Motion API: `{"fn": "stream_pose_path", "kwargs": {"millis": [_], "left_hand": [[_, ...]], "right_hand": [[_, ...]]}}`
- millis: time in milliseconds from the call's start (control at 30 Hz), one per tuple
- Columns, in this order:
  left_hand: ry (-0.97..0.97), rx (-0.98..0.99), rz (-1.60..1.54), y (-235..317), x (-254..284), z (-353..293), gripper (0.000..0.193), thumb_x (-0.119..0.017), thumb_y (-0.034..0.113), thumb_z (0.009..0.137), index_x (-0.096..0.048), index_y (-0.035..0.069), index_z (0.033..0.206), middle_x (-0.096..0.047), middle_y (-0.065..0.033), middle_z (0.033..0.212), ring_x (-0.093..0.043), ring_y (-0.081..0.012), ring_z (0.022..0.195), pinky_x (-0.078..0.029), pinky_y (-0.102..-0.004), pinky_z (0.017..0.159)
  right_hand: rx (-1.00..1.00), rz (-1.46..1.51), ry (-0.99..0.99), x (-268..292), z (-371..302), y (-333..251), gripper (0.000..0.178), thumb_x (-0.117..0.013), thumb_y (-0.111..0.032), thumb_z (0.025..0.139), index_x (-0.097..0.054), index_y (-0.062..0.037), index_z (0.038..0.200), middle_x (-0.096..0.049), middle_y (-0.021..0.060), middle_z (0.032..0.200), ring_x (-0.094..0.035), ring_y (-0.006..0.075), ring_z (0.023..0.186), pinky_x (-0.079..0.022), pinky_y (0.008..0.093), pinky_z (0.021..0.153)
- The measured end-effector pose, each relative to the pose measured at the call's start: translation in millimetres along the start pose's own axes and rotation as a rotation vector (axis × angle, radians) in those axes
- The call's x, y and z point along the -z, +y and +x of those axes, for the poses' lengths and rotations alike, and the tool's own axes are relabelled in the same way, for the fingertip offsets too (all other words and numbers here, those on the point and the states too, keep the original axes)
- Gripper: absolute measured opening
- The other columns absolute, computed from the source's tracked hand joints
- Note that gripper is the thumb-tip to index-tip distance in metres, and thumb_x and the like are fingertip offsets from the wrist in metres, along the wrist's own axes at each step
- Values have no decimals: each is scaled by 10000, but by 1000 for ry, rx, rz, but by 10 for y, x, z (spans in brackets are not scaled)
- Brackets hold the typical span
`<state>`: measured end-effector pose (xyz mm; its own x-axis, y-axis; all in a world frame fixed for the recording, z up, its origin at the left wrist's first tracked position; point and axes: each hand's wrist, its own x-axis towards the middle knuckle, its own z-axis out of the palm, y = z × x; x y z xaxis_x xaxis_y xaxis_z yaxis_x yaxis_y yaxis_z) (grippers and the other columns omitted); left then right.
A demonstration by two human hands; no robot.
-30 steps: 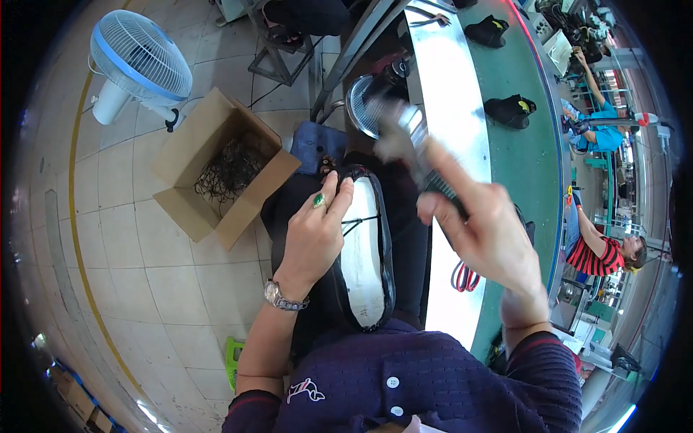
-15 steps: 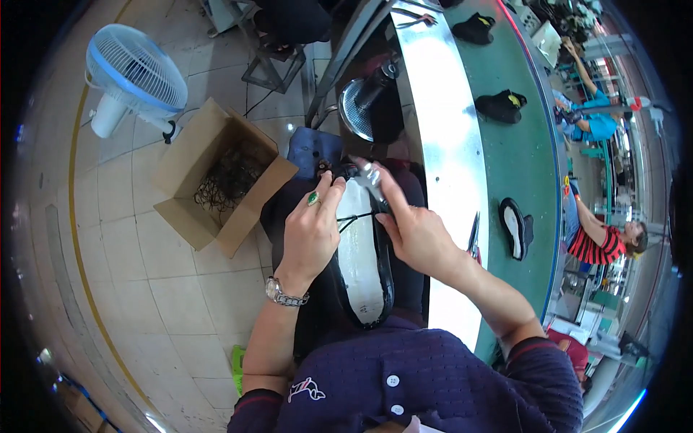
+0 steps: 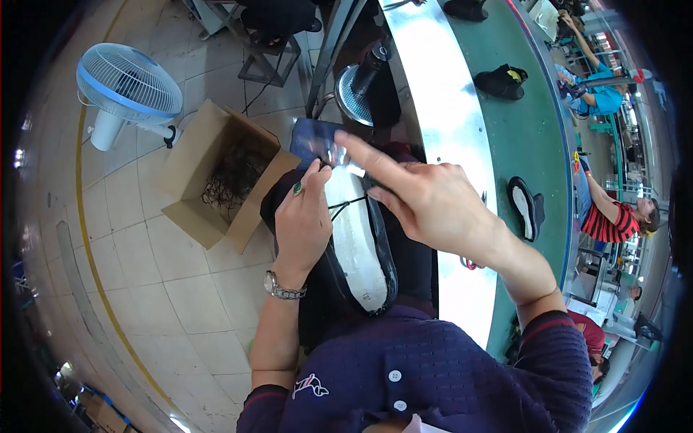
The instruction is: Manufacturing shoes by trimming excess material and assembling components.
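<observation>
A black shoe point(image 3: 359, 252) lies across my lap, its pale white underside facing up. Thin black cord point(image 3: 347, 206) crosses that underside near the far end. With bent fingers, my left hand point(image 3: 303, 220) grips the shoe's left edge close to the far end; a green-stoned ring and a wristwatch are on it. My right hand point(image 3: 437, 198) is over the far right part of the shoe, index finger stretched forward. A shiny metal tool point(image 3: 334, 154) shows at its fingertips, smeared by motion, so its kind is unclear. The shoe's far tip is mostly hidden.
Left of me stand an open cardboard box point(image 3: 184, 155) with dark, stringy pieces inside and a fan point(image 3: 128, 81). A metal ledge point(image 3: 451, 137) and a green belt point(image 3: 538, 137) carrying black shoes run along my right. A round metal plate point(image 3: 349, 97) is ahead. Other people sit beyond the belt.
My right hand and the metal tool have moved left, over the shoe's far end. My left hand keeps its hold on the edge. The whole view has shifted slightly.
</observation>
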<state>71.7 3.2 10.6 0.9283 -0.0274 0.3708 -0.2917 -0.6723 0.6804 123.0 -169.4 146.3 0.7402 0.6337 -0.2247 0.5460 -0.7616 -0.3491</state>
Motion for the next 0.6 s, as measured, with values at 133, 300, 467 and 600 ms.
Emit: {"fn": "stream_pose_path", "kwargs": {"millis": [133,300,467,600], "left_hand": [[9,163,-193,128,-13,101,217,-578,31,902,-555,7,1117,-675,-185,1094,-684,-308,920,-545,-357,776],[-174,689,-960,108,10,-270,855,-715,205,878,-151,36,1498,-359,-216,1466,-489,-249,1245,-422,-351,1019],[-488,1029,-1244,345,-6,-411,840,-780,246,819,-275,59,1464,-476,-102,1351,-469,-205,1237,-391,-348,1031],[-484,970,-1231,545,94,-452,789,-802,166,776,-350,53,1413,-515,-82,1306,-510,-196,1182,-409,-340,1008]], "right_hand": [[-91,156,241,-325,7,130,710,-586,-132,910,-222,-221,1513,-603,153,642,-599,357,553,-482,447,537],[-92,260,1,-350,-201,183,741,-551,-66,906,-184,-225,1531,-630,200,738,-625,336,585,-502,425,582],[-224,774,267,-488,-516,306,569,-549,-73,930,-393,-182,1466,-670,171,892,-599,163,543,-485,315,549],[-320,977,182,-451,-835,257,533,-619,-156,931,-443,-83,1429,-657,80,1075,-565,60,608,-477,236,582]]}}
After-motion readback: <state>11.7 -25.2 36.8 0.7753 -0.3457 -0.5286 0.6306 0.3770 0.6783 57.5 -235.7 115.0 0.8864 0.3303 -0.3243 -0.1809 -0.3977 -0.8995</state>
